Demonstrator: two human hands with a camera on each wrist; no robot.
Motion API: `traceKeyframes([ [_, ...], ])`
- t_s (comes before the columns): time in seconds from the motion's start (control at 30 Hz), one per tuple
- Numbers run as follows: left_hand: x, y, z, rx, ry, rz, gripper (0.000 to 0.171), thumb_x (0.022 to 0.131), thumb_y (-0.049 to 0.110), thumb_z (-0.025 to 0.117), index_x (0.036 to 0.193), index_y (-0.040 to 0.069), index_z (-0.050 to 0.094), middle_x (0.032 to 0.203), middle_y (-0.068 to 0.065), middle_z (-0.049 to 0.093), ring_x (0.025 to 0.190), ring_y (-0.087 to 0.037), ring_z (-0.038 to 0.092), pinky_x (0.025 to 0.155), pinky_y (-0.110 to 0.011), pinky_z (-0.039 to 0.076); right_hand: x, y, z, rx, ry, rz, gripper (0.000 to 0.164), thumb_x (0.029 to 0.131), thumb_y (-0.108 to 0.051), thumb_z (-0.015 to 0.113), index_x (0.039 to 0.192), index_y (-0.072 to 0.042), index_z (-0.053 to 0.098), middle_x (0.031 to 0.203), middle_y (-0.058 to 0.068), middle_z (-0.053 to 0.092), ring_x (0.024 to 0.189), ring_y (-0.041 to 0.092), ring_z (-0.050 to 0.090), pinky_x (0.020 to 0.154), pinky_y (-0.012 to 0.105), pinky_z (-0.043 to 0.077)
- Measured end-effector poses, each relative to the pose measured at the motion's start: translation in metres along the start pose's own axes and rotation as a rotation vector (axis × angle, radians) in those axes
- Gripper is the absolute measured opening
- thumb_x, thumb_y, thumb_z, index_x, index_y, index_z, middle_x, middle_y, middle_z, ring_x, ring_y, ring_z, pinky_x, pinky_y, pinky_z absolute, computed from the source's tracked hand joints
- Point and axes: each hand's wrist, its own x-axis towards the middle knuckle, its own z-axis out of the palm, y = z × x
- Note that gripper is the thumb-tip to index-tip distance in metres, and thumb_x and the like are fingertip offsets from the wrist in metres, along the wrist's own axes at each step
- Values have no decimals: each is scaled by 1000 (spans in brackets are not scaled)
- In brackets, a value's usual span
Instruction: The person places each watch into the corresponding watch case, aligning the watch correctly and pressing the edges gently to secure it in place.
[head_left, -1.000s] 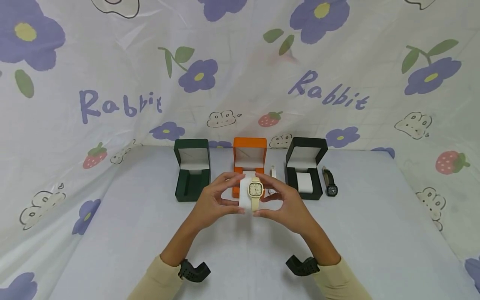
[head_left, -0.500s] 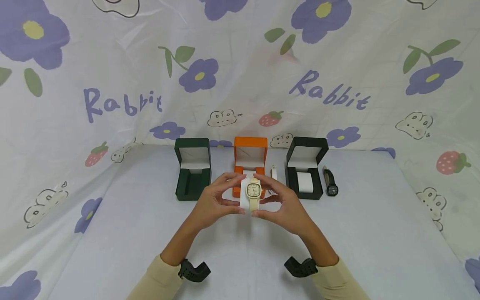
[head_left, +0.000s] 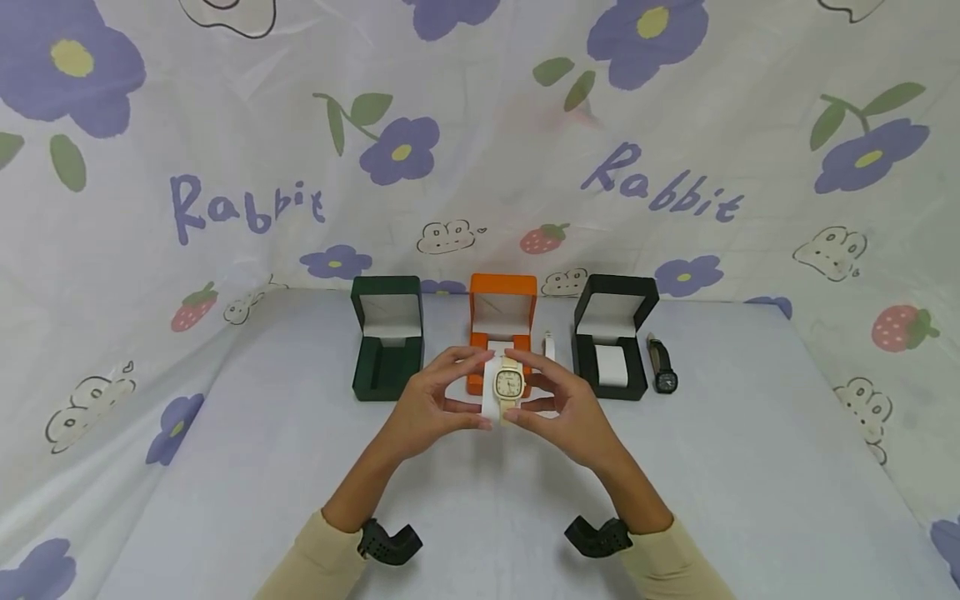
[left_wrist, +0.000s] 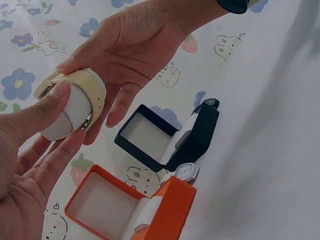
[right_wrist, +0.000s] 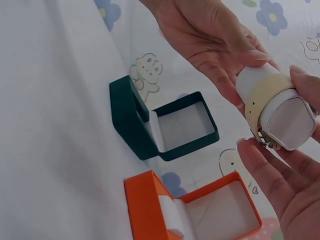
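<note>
A wristwatch [head_left: 509,383] with a cream strap and squarish cream dial is wrapped round a white watch pillow [head_left: 490,392], held up over the table. My left hand [head_left: 427,408] grips the pillow's left end between thumb and fingers. On the other side, my right hand [head_left: 573,412] pinches the watch, its thumb on the strap's lower part. In the right wrist view the strap [right_wrist: 262,97] circles the pillow [right_wrist: 250,80], with its buckle [right_wrist: 267,141] beneath, near the right fingers. The left wrist view shows the right thumb pressed against the pillow's end.
Behind the hands stand three open boxes: green [head_left: 386,285] without a pillow, orange [head_left: 503,284] holding a white pillow, and black [head_left: 617,284] with another pillow [head_left: 611,367]. A white watch [head_left: 549,346] lies between orange and black; a black watch [head_left: 664,379] lies at the right.
The cream watch has shifted slightly left along the pillow, so less white shows beside it. The right hand has edged left, its thumb now over the strap's lower end. The left hand stays almost still.
</note>
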Motion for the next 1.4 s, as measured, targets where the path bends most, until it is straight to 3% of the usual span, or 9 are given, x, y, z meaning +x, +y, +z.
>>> traceKeyframes([
  [0.53, -2, -1, 0, -1, 6, -12, 79, 77, 8, 89, 147, 25, 57, 143, 1, 50, 137, -25, 49, 78, -39, 62, 0, 4, 5, 27, -7, -43, 69, 84, -5, 84, 145, -19, 55, 134, 4, 59, 111, 26, 62, 88, 38, 61],
  [0.87, -2, 0, -1, 10, 22, 10, 78, 77, 7, 89, 145, 27, 58, 142, 1, 51, 136, -25, 50, 78, -39, 63, 1, 4, 8, 55, 0, -31, 71, 84, -4, 83, 146, -22, 54, 136, 4, 58, 114, 27, 62, 87, 43, 61],
  [1.13, 0, -3, -1, 7, 12, 26, 77, 77, 3, 88, 146, 12, 56, 143, -1, 50, 136, -28, 49, 77, -39, 63, 1, 8, 7, 9, 9, -17, 70, 85, -9, 84, 147, -24, 54, 135, 3, 59, 114, 25, 63, 88, 36, 60],
  [1.4, 0, -3, -1, 21, 22, 36, 76, 76, 3, 88, 146, 10, 57, 143, -2, 51, 135, -29, 50, 78, -39, 62, 2, 6, 7, 37, -4, -6, 72, 85, -9, 84, 148, -26, 53, 135, 5, 58, 110, 30, 65, 86, 37, 61],
])
